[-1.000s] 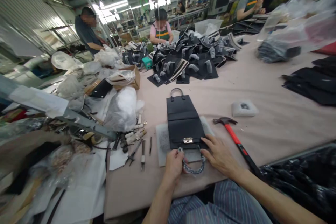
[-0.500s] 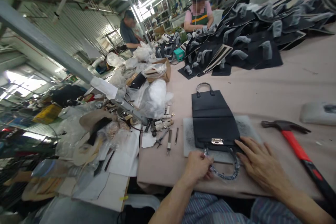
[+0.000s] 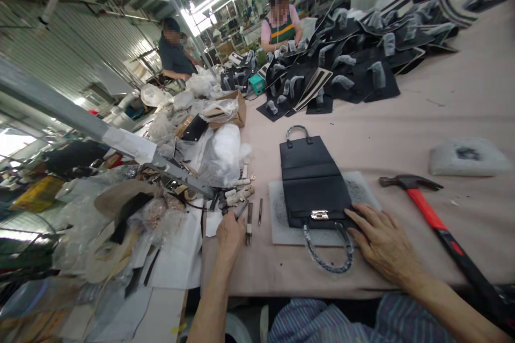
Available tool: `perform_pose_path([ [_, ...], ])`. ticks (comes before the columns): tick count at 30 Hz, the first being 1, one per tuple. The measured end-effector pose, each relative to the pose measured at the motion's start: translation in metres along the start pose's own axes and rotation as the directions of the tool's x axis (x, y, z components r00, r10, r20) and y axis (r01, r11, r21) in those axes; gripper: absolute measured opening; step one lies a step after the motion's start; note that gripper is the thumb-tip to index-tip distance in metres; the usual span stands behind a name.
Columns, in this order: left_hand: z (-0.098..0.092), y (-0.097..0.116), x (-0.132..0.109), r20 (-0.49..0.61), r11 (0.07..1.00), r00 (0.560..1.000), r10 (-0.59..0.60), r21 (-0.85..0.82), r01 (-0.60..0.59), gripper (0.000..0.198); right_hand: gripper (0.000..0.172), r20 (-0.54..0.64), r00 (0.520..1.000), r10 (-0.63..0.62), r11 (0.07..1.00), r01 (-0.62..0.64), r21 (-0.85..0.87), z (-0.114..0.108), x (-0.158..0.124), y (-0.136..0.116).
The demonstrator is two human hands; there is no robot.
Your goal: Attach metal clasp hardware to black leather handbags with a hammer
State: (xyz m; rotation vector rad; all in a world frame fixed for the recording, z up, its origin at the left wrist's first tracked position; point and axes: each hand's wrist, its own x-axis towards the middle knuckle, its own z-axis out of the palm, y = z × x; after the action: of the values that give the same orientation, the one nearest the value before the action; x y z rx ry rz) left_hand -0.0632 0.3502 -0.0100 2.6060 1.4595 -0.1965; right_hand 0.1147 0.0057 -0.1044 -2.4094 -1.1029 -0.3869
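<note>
Away from the bag's near handle (image 3: 332,268), where it was half a second ago, the left hand (image 3: 232,231) has shifted to the tools by the left edge of the worktop (image 3: 382,128). Its fingers are curled at a dark metal tool (image 3: 242,208); whether they grip it or only touch it, I cannot tell. Meanwhile the right hand (image 3: 386,244) stays with fingers spread and fingertips on the near right corner of the black bag (image 3: 311,177), probably to keep it from sliding.

That bag lies flat near the worktop's near edge, its clasp (image 3: 319,214) facing up. Its clasp end rests on a pale slab (image 3: 277,209), which seems to give firm backing there, while the other end reaches past the slab's far edge. The near handle loops over the slab's near edge onto the worktop; its shiny film wrapping presumably guards the surface.

Just right of the left hand, a forked tool (image 3: 249,220) and a slim rod (image 3: 260,211) lie side by side, apparently for easy picking. A hammer (image 3: 426,209) slants toward the worktop's near right part, grip toward the person, handy for the right hand.
</note>
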Motion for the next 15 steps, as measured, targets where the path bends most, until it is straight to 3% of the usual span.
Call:
perform_pose_path([
  [3,0.001,-0.011,0.012,-0.009,0.997,0.999,0.053,0.060,-0.052,0.031,0.040,0.015,1.000,0.019,1.000,-0.020,0.015,0.000,0.000,-0.001],
  [12,0.002,-0.015,0.054,0.218,0.974,0.960,0.174,0.106,-0.200,0.009,0.039,0.075,0.993,0.096,0.992,-0.102,0.076,-0.016,0.007,-0.009],
  [15,-0.005,-0.022,0.056,0.250,0.967,0.939,0.237,0.031,-0.252,0.014,0.041,0.053,0.990,0.134,0.979,-0.140,0.148,-0.018,0.007,-0.010],
])
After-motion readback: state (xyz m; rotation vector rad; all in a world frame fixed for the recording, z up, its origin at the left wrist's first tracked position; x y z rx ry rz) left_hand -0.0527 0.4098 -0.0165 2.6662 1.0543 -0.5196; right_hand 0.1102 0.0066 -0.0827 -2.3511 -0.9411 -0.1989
